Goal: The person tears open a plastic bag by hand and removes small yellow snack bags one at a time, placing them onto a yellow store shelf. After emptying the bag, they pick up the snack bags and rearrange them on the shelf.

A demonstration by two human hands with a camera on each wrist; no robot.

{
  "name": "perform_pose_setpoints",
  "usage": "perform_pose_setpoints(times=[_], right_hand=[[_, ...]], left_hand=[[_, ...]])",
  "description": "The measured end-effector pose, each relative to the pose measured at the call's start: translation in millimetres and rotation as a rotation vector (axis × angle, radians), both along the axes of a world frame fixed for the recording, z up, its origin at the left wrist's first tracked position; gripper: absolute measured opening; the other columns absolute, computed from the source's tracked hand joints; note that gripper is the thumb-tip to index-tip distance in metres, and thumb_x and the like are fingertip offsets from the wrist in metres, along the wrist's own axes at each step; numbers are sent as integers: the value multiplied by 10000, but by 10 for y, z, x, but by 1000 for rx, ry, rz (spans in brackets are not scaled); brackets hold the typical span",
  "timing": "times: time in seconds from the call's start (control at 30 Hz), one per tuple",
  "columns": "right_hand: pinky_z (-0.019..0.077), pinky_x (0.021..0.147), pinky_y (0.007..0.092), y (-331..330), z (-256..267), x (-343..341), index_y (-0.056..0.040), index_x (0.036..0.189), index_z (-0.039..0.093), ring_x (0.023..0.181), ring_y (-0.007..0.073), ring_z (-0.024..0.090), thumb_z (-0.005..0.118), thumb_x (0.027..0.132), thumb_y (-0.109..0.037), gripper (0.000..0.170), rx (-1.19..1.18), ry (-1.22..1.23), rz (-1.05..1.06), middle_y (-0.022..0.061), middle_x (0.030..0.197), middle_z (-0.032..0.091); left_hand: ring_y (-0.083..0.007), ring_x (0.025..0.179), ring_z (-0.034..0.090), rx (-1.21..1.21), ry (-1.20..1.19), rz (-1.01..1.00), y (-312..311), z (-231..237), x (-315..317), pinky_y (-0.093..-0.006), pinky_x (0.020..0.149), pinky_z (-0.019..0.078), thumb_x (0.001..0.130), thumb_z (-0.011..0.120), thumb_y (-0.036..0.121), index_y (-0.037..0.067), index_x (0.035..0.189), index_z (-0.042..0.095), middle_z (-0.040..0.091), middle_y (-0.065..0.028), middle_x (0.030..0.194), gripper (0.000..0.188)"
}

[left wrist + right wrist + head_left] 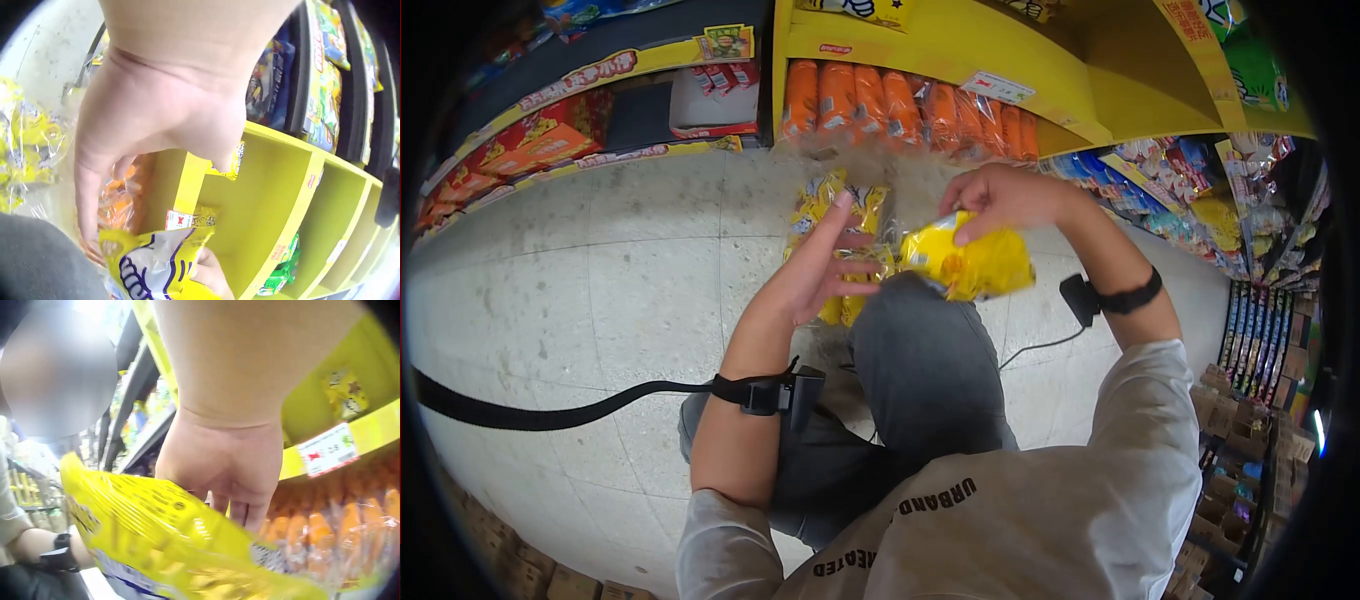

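My right hand pinches a yellow snack bag between thumb and fingers, just above the right knee. In the right wrist view the shiny bag hangs tilted below that hand. My left hand is held to the left of the bag, its fingers extended and spread. The left wrist view shows the bag's white and purple front beyond the left fingertips. Beneath the hands, a clear plastic pack of yellow packets lies on the floor, partly hidden by the left hand and the knee.
A yellow shelf unit stands ahead, its bottom level lined with orange packets. Dark shelves with red boxes are at the left. Hanging packets fill the right side. Pale floor tiles surround the knees.
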State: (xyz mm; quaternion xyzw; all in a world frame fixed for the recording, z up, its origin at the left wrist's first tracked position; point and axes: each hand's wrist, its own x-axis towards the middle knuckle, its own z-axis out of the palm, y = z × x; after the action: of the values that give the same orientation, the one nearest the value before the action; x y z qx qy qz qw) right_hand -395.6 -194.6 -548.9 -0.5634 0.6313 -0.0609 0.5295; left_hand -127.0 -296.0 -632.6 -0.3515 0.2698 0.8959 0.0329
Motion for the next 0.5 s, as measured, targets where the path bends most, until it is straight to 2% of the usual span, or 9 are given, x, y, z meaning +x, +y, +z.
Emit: perform_pose_setpoints(times=[0.03,0.13,0.17,0.2,0.3,0.37,0.4,0.47,0.5], right_hand=[[469,686,337,-29,116,152,-8,655,579,841,193,623,797,771,-323,400,-121,20,100,104,1116,650],[484,761,362,-60,423,608,-17,613,537,923,259,624,810,738,-296,409,-344,91,263,109,1193,603],[491,810,372,-56,479,686,-22,593,530,962,294,620,820,717,-288,413,-438,145,330,116,1216,584],[491,810,372,-48,491,700,-22,593,530,962,294,620,820,717,-288,413,-444,147,334,116,1216,584],[492,893,424,-35,485,712,-35,697,546,1046,343,598,868,650,-365,464,-754,340,434,160,1252,553],[457,942,472,-1,499,711,-44,989,593,1140,369,546,867,606,-454,625,-717,522,139,189,1298,515],[457,942,472,20,474,740,-44,989,593,1140,369,546,867,606,-454,625,-728,526,149,189,1298,515],[389,1036,509,115,409,829,-41,1336,465,1226,389,494,849,580,-493,961,-834,672,192,203,1347,479],[353,1079,512,135,395,950,-39,1341,471,1262,382,464,848,585,-464,946,-810,734,202,197,1362,469]], left_hand=[[-270,1183,578,105,49,-57,-10,34,-3,-432,904,553,955,401,666,30,1452,327,518,-172,1351,811],[-246,1135,622,120,335,-122,26,47,8,-423,894,555,954,477,621,6,1374,400,580,-157,1263,749],[-196,1079,646,74,311,-91,48,121,14,-371,886,551,984,557,443,29,1361,417,599,-122,1237,577],[-196,1079,646,67,313,-88,78,131,9,-371,886,551,984,557,443,29,1361,417,599,-122,1237,577],[-186,1074,636,-95,327,104,96,138,-5,-321,872,542,938,662,168,4,1345,418,603,-112,1223,502],[-195,1079,635,-146,356,177,62,147,-7,-331,877,543,945,648,158,-3,1344,414,600,-114,1225,489],[-203,1084,634,-191,384,241,41,149,-17,-340,883,544,953,634,148,-9,1342,410,597,-116,1226,476],[-212,1116,622,-182,359,304,33,162,-30,-354,924,535,966,611,145,-1,1359,396,582,-127,1251,471],[-220,1149,609,-162,326,357,28,169,-40,-368,964,527,980,587,141,8,1376,382,568,-139,1275,466]])
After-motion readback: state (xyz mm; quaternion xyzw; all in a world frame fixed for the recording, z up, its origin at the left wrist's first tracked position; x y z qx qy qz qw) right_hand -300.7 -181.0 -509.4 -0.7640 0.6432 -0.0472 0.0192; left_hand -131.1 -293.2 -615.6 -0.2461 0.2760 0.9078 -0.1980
